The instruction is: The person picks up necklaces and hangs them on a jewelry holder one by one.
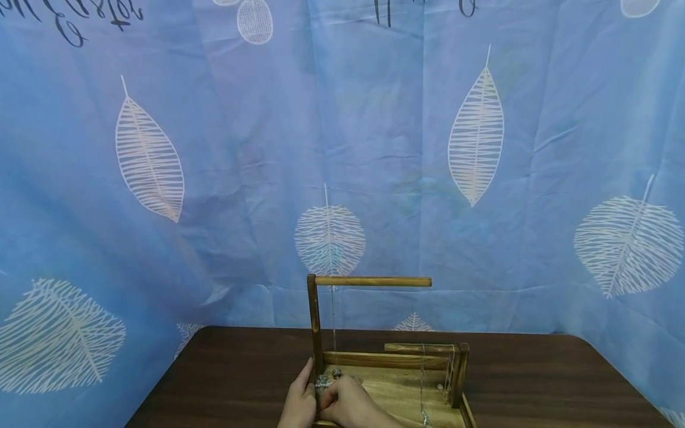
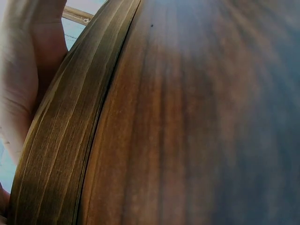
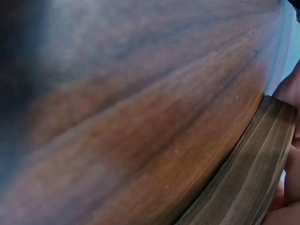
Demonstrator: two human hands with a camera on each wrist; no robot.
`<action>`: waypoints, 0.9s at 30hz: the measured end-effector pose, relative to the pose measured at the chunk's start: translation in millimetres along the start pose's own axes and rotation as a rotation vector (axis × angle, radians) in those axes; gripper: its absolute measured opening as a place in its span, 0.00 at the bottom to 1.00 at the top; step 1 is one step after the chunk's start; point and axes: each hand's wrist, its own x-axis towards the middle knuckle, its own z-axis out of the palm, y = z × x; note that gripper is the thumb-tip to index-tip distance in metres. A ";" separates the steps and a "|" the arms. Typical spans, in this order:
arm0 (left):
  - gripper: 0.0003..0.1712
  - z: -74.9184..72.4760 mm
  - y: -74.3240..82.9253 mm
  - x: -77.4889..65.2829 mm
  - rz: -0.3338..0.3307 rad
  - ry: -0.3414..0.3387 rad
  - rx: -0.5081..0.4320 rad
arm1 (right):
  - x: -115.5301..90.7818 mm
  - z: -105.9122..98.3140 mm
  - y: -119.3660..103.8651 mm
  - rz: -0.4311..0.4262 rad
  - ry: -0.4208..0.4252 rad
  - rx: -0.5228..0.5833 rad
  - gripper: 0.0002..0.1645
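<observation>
A wooden jewelry stand (image 1: 412, 390) with a tray base and two hanging bars stands on the table. My left hand (image 1: 299, 401) is at the tray's left end, one finger stretched up beside the tall post (image 1: 314, 324). Over the tray's left part, my right hand (image 1: 350, 404) has thumb and forefinger bent together at a silvery piece of jewelry (image 1: 322, 382); its fingertips are partly hidden. A small round silvery piece (image 1: 336, 373) sits just behind. In both wrist views the hands lie by the tray's wooden wall (image 2: 70, 117). I cannot tell what the left fingers hold.
A thin chain (image 1: 334, 324) hangs from the tall bar (image 1: 374, 281). Another necklace (image 1: 422, 380) hangs from the lower bar (image 1: 420, 348), with more strands near its post (image 1: 459, 375). The dark wooden table (image 1: 246, 368) ends at a blue leaf-printed curtain (image 1: 374, 148).
</observation>
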 end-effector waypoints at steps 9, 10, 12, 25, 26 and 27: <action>0.33 -0.2 2.5 0.3 0.011 -0.002 -0.004 | 2.0 -0.6 -3.4 0.027 -0.003 -0.035 0.09; 0.33 -0.3 2.5 0.4 0.012 -0.003 -0.003 | 2.1 -0.9 -4.2 0.038 -0.002 -0.035 0.09; 0.33 -0.4 2.6 0.5 0.014 -0.005 -0.007 | 1.9 -1.3 -5.4 0.042 -0.002 -0.033 0.10; 0.33 -0.1 2.1 -2.3 0.026 0.001 0.006 | 10.0 -0.7 7.9 0.033 -0.085 -0.064 0.12; 0.33 0.1 1.9 -2.6 0.023 0.002 0.010 | 14.5 1.2 16.7 0.035 -0.089 -0.056 0.13; 0.33 0.2 1.9 -2.9 0.022 0.002 0.010 | 18.7 3.2 25.6 0.035 -0.094 -0.048 0.13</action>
